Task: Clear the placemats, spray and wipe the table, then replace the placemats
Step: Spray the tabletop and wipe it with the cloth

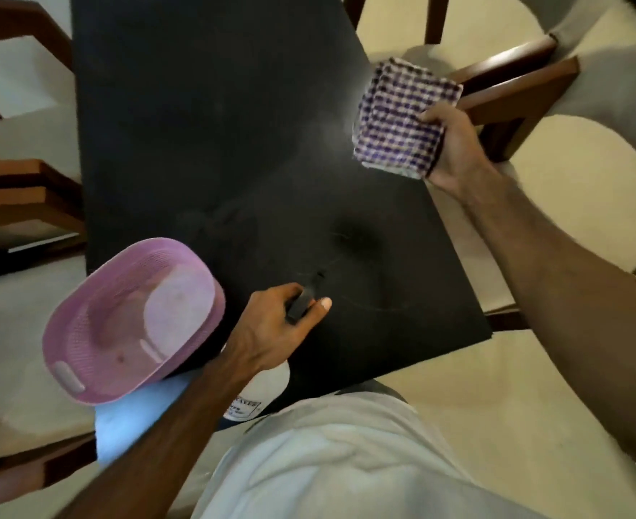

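A dark, matte table (pixel 211 125) fills the middle of the head view. My left hand (pixel 275 325) grips a white spray bottle (pixel 262 391) by its black trigger head, nozzle aimed over the tabletop near the front edge. A faint mist hangs above the surface toward the right. My right hand (pixel 453 147) holds a folded purple-and-white checked cloth (pixel 402 119) in the air above the table's right edge. No placemats are visible on the table.
A pink woven plastic basket (pixel 129 320) rests tilted at the table's front-left corner, over something light blue (pixel 136 417). Wooden chairs with pale cushions stand on the left (pixel 20 204) and right (pixel 514 91). The floor is cream tile.
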